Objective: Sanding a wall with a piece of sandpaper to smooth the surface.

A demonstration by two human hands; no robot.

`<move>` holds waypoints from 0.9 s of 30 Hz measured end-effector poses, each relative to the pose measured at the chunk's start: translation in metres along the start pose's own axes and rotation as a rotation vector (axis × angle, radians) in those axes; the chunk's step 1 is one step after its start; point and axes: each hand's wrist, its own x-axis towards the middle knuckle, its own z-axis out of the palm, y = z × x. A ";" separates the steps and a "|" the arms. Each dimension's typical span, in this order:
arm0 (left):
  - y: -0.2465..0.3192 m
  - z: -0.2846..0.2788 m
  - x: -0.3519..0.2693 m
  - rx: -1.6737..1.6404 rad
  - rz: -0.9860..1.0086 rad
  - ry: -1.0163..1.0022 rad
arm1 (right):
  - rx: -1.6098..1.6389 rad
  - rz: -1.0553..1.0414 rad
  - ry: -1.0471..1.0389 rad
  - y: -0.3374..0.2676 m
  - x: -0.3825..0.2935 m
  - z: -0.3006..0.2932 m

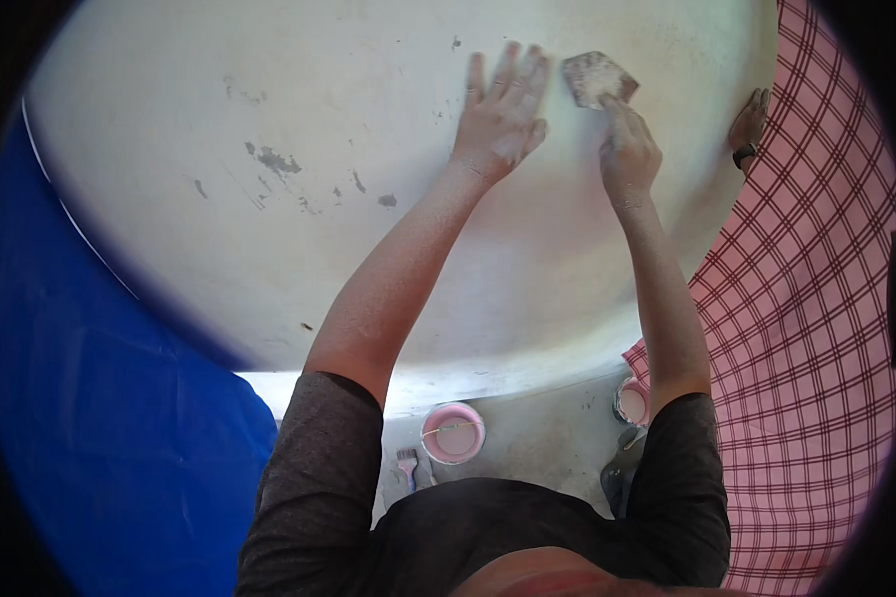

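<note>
My left hand lies palm-in against an off-white wall, or very near it. Its fingers are spread, nothing is in them, and pale dust covers the skin. To its right, my right hand holds a small dusty piece of sandpaper with a reddish-brown edge. The sandpaper is at the wall, slightly blurred, with my fingers on its lower corner. Grey patches and scratches mark the wall to the left of my hands.
Another person's hand with a dark wristband shows beside a pink checked cloth on the right. A blue sheet hangs at left. Below, a pink-lined bucket, a paintbrush and a second bucket are on the floor.
</note>
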 end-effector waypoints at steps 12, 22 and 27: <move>-0.042 -0.075 0.075 -0.329 -0.046 0.221 | 0.061 -0.193 0.202 -0.053 0.125 -0.019; -0.050 -0.068 0.031 -0.639 -0.461 0.093 | -0.058 -0.274 0.077 -0.099 0.050 0.031; -0.054 -0.076 0.028 -0.113 -0.159 0.129 | 0.030 -0.204 -0.131 -0.109 0.042 0.018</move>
